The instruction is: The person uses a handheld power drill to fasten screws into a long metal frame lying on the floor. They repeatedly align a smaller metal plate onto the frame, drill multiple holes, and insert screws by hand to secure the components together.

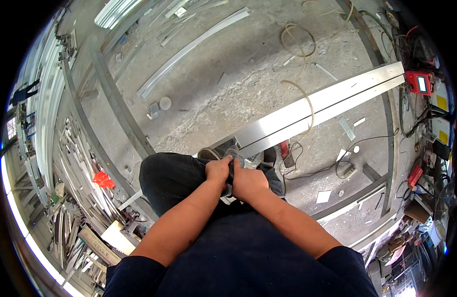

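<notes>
Both hands (233, 174) clamped on a grey tool (233, 152) at the near end of a silver profile (320, 110).

From my remote seat I see the left hand (217, 169) and right hand (251, 184) close together around the tool's body, probably to steady it; I can't make out its working end, or whether it touches metal. It sits just beyond the bent left knee (164, 173), low and central, likely for control. The profile slants away rightward under a looped hose (310, 106), apparently laid across a steel rail (389, 123) for support, its far end near a red box (418, 83).
</notes>
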`<state>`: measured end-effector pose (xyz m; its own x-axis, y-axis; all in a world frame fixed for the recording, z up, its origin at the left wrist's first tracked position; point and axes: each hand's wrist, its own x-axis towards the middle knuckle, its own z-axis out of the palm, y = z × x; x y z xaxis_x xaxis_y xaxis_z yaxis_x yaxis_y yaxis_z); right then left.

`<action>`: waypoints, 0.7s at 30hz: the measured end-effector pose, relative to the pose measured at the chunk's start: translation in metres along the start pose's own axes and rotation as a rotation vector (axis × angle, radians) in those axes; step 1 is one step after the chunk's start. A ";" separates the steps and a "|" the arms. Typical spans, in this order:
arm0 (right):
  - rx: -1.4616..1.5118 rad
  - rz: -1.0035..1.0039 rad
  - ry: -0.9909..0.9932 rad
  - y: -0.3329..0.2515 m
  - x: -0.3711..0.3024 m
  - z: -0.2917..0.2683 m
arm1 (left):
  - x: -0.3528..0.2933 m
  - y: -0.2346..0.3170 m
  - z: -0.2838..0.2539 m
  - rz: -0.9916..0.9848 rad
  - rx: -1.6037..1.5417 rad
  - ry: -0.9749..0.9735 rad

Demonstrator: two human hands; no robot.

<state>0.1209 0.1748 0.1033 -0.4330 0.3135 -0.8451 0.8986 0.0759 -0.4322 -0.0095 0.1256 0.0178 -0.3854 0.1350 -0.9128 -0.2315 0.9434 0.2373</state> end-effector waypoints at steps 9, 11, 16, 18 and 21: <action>-0.003 -0.001 0.004 -0.001 0.002 0.000 | 0.007 0.005 -0.003 0.069 0.206 0.038; 0.012 0.000 0.014 0.000 0.001 -0.001 | -0.003 0.013 0.000 0.024 0.168 0.049; 0.010 -0.023 0.041 -0.001 0.000 0.000 | 0.007 0.002 -0.004 0.007 0.057 0.001; 0.018 -0.014 0.041 0.002 0.000 0.000 | -0.008 0.013 0.001 -0.001 0.090 0.026; 0.024 -0.013 0.037 0.002 -0.001 -0.003 | -0.012 0.017 0.001 0.054 0.159 0.023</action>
<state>0.1230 0.1772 0.1042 -0.4413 0.3472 -0.8274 0.8907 0.0579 -0.4508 -0.0075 0.1404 0.0327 -0.4140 0.1812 -0.8921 -0.0670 0.9713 0.2284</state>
